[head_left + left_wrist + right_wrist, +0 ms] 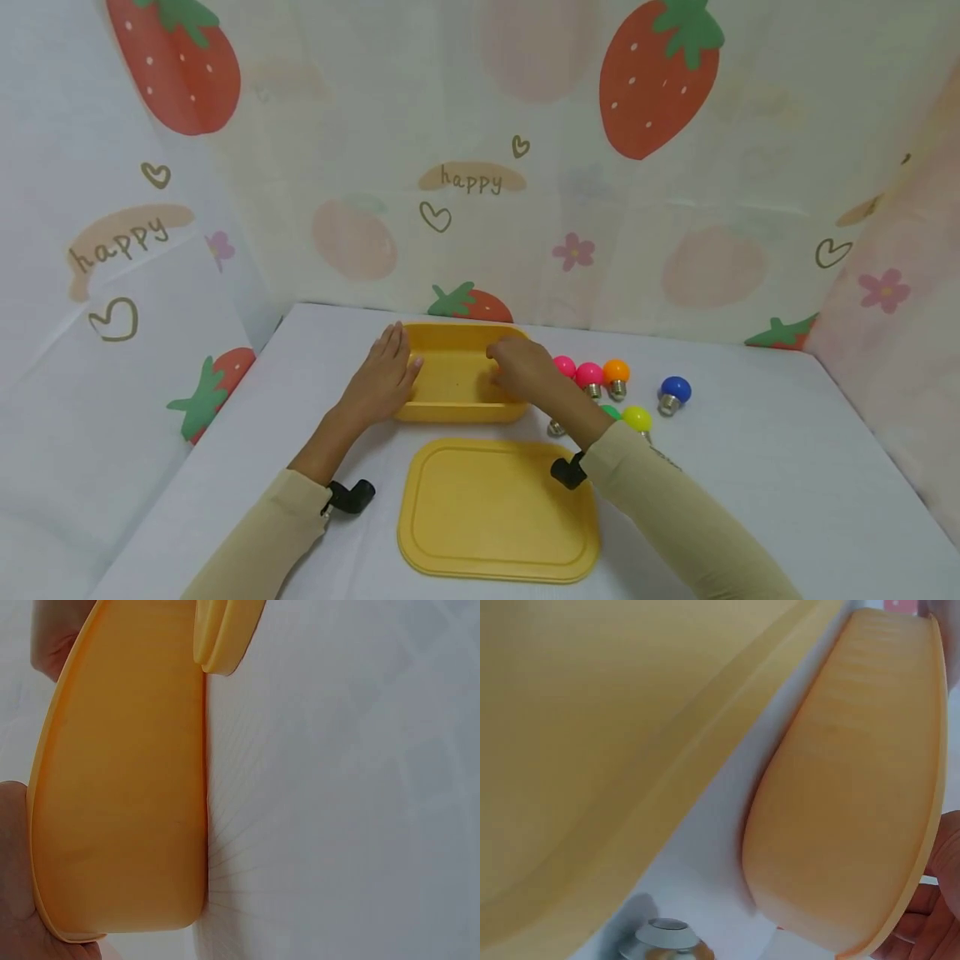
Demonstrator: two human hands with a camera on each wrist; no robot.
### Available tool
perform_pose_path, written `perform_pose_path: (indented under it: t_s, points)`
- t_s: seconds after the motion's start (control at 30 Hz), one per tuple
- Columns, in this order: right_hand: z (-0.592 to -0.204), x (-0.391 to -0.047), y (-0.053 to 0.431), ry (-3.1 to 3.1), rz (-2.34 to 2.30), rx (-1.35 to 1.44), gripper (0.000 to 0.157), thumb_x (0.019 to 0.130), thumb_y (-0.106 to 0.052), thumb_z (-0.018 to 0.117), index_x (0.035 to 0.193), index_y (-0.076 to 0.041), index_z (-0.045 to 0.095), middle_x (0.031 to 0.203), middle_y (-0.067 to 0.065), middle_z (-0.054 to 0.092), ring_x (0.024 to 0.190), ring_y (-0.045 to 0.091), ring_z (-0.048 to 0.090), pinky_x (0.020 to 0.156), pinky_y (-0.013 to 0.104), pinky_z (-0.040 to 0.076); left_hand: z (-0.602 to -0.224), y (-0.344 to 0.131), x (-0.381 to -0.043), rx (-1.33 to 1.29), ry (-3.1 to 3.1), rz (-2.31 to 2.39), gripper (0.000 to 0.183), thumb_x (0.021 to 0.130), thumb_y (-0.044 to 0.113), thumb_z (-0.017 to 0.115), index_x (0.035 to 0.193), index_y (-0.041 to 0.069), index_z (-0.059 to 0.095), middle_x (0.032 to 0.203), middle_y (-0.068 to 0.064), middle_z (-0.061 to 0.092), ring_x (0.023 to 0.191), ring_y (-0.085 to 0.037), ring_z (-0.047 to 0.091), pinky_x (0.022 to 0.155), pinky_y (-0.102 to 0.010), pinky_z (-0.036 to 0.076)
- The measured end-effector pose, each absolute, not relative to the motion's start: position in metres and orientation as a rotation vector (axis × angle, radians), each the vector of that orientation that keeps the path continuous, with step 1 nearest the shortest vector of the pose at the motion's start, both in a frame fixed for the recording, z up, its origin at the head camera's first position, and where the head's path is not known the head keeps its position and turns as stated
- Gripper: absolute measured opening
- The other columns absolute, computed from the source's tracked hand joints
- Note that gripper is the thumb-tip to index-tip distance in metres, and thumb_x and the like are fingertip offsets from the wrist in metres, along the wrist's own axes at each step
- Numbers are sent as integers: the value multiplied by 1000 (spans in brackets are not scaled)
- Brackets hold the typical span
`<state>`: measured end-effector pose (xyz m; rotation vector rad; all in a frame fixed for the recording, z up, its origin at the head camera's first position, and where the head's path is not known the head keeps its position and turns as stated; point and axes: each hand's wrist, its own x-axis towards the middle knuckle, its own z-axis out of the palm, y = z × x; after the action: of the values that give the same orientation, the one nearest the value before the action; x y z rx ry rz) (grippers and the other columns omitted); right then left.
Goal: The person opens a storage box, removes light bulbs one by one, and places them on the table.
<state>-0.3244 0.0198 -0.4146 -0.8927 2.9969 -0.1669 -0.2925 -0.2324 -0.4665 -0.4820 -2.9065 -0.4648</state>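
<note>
A yellow rectangular container stands on the white table, its visible floor bare. My left hand lies against its left end with fingers straight, the thumb close to the inner edge. In the left wrist view, part of that hand overlaps the rim. My right hand is at the container's right end, fingers curled over the inside. Beyond the rim in the right wrist view, its fingers are partly hidden, and I cannot tell what they hold. A flat yellow lid lies in front.
Right of the container are small colored light bulbs: pink, orange, green, yellow and, farther off, blue. The right forearm passes over some of them. A strawberry-print cloth hangs behind the table.
</note>
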Motion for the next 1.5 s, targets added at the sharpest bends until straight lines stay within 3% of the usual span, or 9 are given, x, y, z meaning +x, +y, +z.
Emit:
perform_pose_path:
  t_s: [0.3,0.53,0.8,1.3,1.5]
  points:
    - [-422,-331,21,3019,-81,-820,30,93,-11,73,123,-7,70,116,10,70,106,24,64,90,39,57,-468,-233,-293,-471,-2916,-458,68,112,34,32,154,-16,14,165,-30,9,154,-41,6,124,-52,10]
    - [-428,-331,22,3061,-5,-854,13,92,-5,72,104,-9,70,97,7,66,89,22,59,76,34,58,-468,-233,-294,-470,-2913,-454,68,112,34,32,154,-16,15,165,-30,9,154,-40,6,124,-51,9]
    - [-430,-329,22,3059,22,-874,20,86,-8,81,103,-8,69,94,8,65,86,23,58,76,34,58,-468,-232,-294,-471,-2920,-458,68,112,34,32,154,-17,15,164,-30,9,154,-41,6,124,-52,9]
    - [-429,-324,27,3136,16,-1012,18,87,-6,78,103,-11,71,91,7,67,82,22,61,63,35,58,-463,-231,-292,-471,-2919,-471,68,112,33,32,154,-17,13,165,-30,8,154,-40,5,124,-52,9]
    - [-425,-315,28,3114,-111,-986,26,89,-7,78,115,-11,74,100,6,69,87,21,62,71,34,59,-465,-231,-292,-467,-2921,-461,68,112,33,32,154,-17,14,164,-30,9,154,-41,6,124,-52,9]
